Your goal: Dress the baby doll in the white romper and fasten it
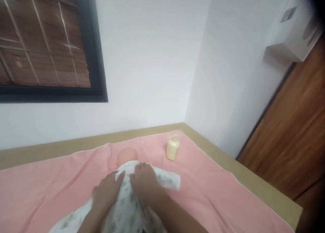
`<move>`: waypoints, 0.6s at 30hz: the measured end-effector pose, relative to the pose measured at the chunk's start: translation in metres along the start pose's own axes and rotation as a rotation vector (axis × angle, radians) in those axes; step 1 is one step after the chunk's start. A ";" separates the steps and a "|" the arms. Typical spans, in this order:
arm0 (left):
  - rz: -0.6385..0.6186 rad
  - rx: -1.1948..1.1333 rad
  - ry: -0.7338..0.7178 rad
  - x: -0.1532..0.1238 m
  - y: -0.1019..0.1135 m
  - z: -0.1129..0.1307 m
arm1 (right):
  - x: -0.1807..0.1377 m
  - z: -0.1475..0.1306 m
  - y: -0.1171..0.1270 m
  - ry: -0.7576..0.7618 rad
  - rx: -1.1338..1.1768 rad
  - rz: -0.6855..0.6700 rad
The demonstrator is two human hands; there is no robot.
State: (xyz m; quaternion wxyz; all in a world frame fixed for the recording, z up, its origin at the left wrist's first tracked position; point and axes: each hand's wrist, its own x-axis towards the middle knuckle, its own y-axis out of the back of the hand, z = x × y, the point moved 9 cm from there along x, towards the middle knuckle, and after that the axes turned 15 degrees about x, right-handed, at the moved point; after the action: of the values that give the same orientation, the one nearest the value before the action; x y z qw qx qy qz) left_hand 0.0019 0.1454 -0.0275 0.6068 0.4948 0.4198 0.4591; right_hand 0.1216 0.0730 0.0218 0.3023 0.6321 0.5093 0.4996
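A white long-sleeved baby shirt (130, 195) with a green print lies spread over a doll, whose rounded, skin-toned head (127, 155) shows just beyond the collar. My left hand (108, 189) grips the shirt's left side near the neck, thumb toward the middle. Close beside it, my right hand (144, 178) has its fingers curled on the cloth at the right shoulder. One sleeve stretches out to the right past my right hand. The doll's body is hidden under the cloth and my hands.
A baby bottle (172, 149) with pale yellow contents stands beyond my right hand. Beneath everything is a pink blanket (200, 192) on a tan tabletop (215, 146). White walls meet behind, with a dark-framed window (95, 57) at left and a wooden door (286, 134) at right.
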 end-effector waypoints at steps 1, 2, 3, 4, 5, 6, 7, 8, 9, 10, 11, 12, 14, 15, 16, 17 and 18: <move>0.006 -0.018 -0.016 0.002 0.001 0.000 | -0.001 -0.006 -0.002 0.032 -0.008 -0.014; 0.010 -0.028 -0.023 0.003 0.001 0.000 | -0.001 -0.008 -0.004 0.038 0.003 -0.025; 0.017 -0.030 -0.023 0.002 0.002 0.000 | 0.000 -0.005 -0.005 0.020 0.026 -0.027; 0.024 -0.027 -0.017 0.002 0.003 0.001 | 0.002 0.001 -0.006 -0.020 0.058 -0.019; 0.034 -0.021 -0.010 0.001 0.004 0.002 | 0.005 0.010 -0.006 -0.080 0.093 -0.002; 0.041 -0.017 -0.007 0.000 0.004 0.004 | 0.008 0.021 -0.006 -0.140 0.126 0.015; 0.048 -0.013 -0.007 0.000 0.004 0.005 | 0.011 0.031 -0.006 -0.189 0.156 0.022; 0.056 -0.012 -0.006 0.000 0.004 0.006 | 0.013 0.039 -0.007 -0.223 0.182 0.018; 0.064 -0.015 -0.011 0.001 0.004 0.007 | 0.016 0.046 -0.009 -0.244 0.206 0.009; 0.068 -0.023 -0.017 0.003 0.004 0.007 | 0.017 0.052 -0.011 -0.264 0.232 0.006; 0.069 -0.035 -0.023 0.004 0.003 0.006 | 0.018 0.056 -0.012 -0.280 0.254 0.009; 0.068 -0.048 -0.029 0.006 0.002 0.006 | 0.019 0.059 -0.012 -0.296 0.269 0.020; 0.064 -0.073 -0.036 0.010 0.000 0.003 | 0.018 0.063 -0.013 -0.320 0.287 0.050; 0.063 -0.081 -0.034 0.011 -0.001 0.002 | 0.018 0.063 -0.013 -0.323 0.291 0.063; 0.065 -0.083 -0.026 0.012 -0.001 0.001 | 0.017 0.063 -0.013 -0.322 0.293 0.071; 0.065 -0.084 -0.022 0.012 -0.001 0.000 | 0.017 0.062 -0.013 -0.320 0.295 0.075; 0.065 -0.085 -0.020 0.012 -0.001 0.000 | 0.017 0.062 -0.013 -0.319 0.296 0.077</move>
State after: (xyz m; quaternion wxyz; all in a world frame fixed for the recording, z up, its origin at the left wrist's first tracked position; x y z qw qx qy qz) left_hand 0.0047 0.1571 -0.0295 0.6161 0.4865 0.3777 0.4910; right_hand 0.1751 0.1006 -0.0044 0.2638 0.7595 0.4983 0.3244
